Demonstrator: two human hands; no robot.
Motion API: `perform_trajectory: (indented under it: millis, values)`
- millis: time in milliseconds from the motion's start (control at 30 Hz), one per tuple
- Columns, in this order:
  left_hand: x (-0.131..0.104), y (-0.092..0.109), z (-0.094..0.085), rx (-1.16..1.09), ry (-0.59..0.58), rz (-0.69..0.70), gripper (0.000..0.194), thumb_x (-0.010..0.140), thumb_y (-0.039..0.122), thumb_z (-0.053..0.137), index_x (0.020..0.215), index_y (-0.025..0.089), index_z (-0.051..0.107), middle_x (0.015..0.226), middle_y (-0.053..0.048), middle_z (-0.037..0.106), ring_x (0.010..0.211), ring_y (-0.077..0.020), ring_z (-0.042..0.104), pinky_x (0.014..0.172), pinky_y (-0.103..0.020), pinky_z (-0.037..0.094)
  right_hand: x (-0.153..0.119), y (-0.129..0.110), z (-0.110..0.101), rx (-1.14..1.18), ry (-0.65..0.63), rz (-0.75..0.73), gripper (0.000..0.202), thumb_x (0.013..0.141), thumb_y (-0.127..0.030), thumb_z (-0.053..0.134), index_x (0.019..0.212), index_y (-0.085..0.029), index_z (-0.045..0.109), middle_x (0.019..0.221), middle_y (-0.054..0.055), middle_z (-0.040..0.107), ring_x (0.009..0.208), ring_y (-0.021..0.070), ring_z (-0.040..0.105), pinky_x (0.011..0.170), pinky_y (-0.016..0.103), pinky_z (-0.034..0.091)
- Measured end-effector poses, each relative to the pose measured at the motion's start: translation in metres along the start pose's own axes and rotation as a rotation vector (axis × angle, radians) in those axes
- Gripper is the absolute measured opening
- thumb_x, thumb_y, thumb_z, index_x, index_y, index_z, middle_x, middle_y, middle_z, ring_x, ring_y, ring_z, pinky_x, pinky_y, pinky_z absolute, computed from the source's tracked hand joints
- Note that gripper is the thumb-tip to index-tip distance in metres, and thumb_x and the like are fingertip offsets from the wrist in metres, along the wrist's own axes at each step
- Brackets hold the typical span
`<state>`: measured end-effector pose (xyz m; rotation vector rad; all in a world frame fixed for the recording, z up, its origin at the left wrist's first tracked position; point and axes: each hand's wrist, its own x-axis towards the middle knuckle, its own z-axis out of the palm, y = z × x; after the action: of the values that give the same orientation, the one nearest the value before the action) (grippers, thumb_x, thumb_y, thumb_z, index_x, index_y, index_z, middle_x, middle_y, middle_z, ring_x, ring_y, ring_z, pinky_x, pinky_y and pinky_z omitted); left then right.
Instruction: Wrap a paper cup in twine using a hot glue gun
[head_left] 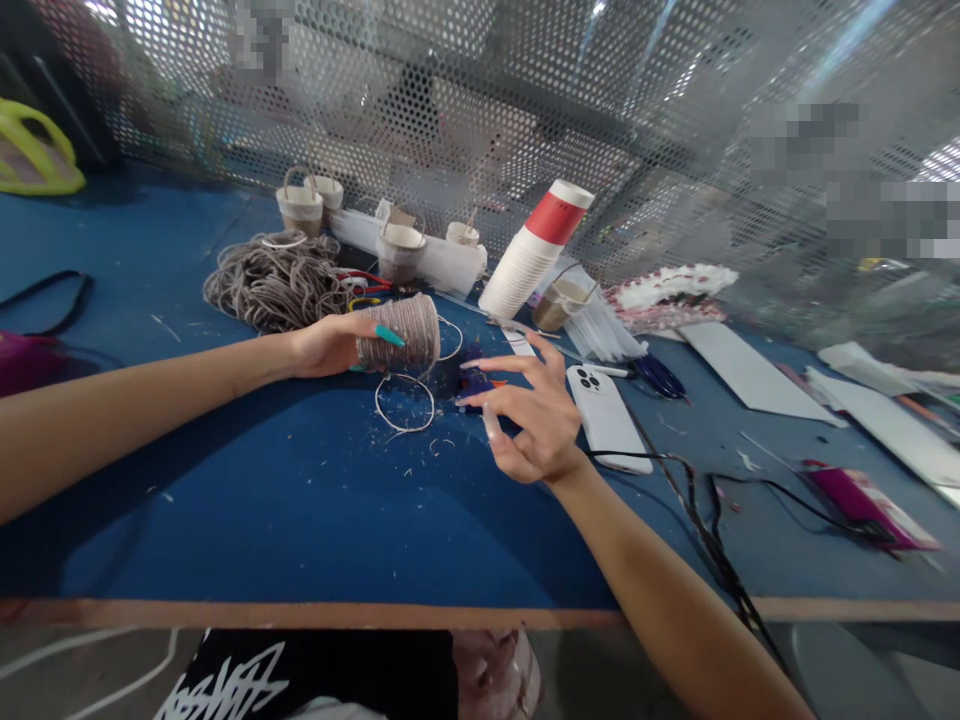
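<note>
A cup wrapped in grey-brown cord lies on its side in my left hand, its fingers around it. A thin white loop sticks out at the cup's right end. Just below the cup, a white wire ring rests on the blue table. My right hand is to the right, fingers spread and holding nothing. Partly hidden behind its fingertips is a dark blue tool with an orange part.
Behind are a heap of grey cord, scissors with red handles, small wrapped cups and a leaning stack of paper cups. To the right are a white phone, black cables and a magenta object.
</note>
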<state>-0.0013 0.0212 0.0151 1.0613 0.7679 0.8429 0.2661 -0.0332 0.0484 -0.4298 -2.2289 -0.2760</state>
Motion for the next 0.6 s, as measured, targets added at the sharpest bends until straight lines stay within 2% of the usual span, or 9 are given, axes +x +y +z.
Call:
perform_trajectory:
  millis: [100,167,267,333,400,500,600]
  values:
    - [-0.0017,0.0027,0.0020,0.019,0.006,-0.009,0.053,0.059,0.038,0.072,0.108,0.017,0.070,0.098,-0.008,0.076,0.099,-0.0303,0.063,0.089,-0.045,0.045,0.0002,-0.0026,0.0010,-0.008,0.087,0.052,0.005,0.078,-0.023,0.051,0.081,-0.027,0.050,0.075,-0.002,0.070,0.083,0.0228,0.069,0.098,0.057,0.048]
    - [-0.0028,0.0048,0.0047,0.013,-0.050,0.012,0.061,0.059,0.037,0.073,0.116,0.017,0.067,0.105,-0.008,0.076,0.105,-0.0309,0.063,0.093,-0.045,0.045,0.0015,-0.0050,0.0024,-0.051,0.070,0.125,0.012,0.079,-0.025,0.053,0.090,-0.027,0.048,0.102,0.004,0.074,0.100,0.0260,0.066,0.100,0.059,0.047]
    - [-0.0033,0.0063,0.0076,0.019,-0.116,0.034,0.071,0.061,0.037,0.075,0.127,0.016,0.062,0.115,-0.009,0.075,0.113,-0.0326,0.063,0.100,-0.048,0.043,0.0027,-0.0067,0.0052,-0.078,-0.076,0.180,0.025,0.081,-0.030,0.055,0.104,-0.025,0.045,0.136,0.011,0.062,0.132,0.0331,0.050,0.112,0.069,0.031]
    - [-0.0027,0.0059,0.0077,0.027,-0.124,0.040,0.076,0.061,0.037,0.075,0.131,0.013,0.059,0.118,-0.011,0.075,0.115,-0.0343,0.062,0.102,-0.050,0.043,0.0022,-0.0060,0.0070,-0.049,-0.153,0.183,0.030,0.083,-0.034,0.054,0.110,-0.024,0.044,0.137,0.012,0.061,0.139,0.0348,0.042,0.116,0.073,0.021]
    - [-0.0018,0.0047,0.0067,0.021,-0.153,0.062,0.078,0.063,0.036,0.074,0.135,0.012,0.056,0.123,-0.012,0.073,0.119,-0.0350,0.061,0.104,-0.052,0.042,0.0013,-0.0048,0.0078,-0.025,-0.191,0.190,0.035,0.085,-0.035,0.052,0.118,-0.023,0.044,0.127,0.012,0.066,0.140,0.0350,0.041,0.117,0.074,0.017]
    - [-0.0009,0.0030,0.0051,0.015,-0.225,0.104,0.073,0.071,0.032,0.069,0.139,0.012,0.053,0.131,-0.012,0.069,0.126,-0.0332,0.059,0.109,-0.050,0.040,0.0005,-0.0040,0.0066,-0.035,-0.181,0.174,0.039,0.087,-0.033,0.050,0.124,-0.023,0.045,0.113,0.010,0.070,0.136,0.0334,0.045,0.118,0.072,0.017]
    - [-0.0009,0.0027,0.0050,0.007,-0.255,0.130,0.069,0.075,0.030,0.064,0.140,0.011,0.051,0.133,-0.011,0.068,0.128,-0.0324,0.057,0.111,-0.050,0.039,0.0005,-0.0048,0.0042,-0.077,-0.145,0.146,0.041,0.086,-0.030,0.051,0.126,-0.024,0.047,0.109,0.008,0.070,0.131,0.0308,0.051,0.120,0.066,0.020]
